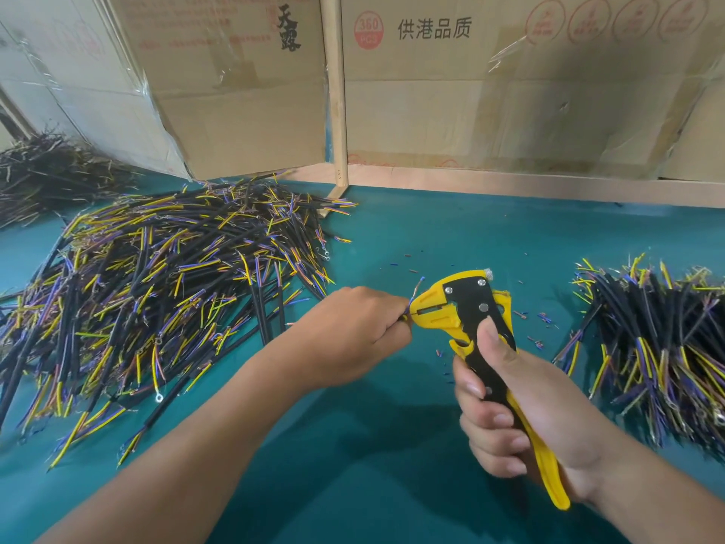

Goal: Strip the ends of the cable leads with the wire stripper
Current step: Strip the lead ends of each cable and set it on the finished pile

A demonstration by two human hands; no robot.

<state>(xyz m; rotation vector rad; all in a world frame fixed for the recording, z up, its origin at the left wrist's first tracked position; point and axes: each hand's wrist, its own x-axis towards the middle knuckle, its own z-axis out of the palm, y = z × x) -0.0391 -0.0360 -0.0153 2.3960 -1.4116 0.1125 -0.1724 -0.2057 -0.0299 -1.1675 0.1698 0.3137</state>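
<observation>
your left hand [353,331] pinches a cable lead [416,289] at the wire stripper [467,308] mouth; your right hand [521,418] grips its handles. risk: lead sits shallow or crooked, so blades nick strands or miss the insulation.

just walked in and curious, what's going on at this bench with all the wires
A person is stripping cable leads. The right hand grips a yellow and black wire stripper, while the left hand pinches a cable's coloured leads at the tool's jaws. A large cable pile lies to the left on the green table, a smaller pile to the right.
</observation>
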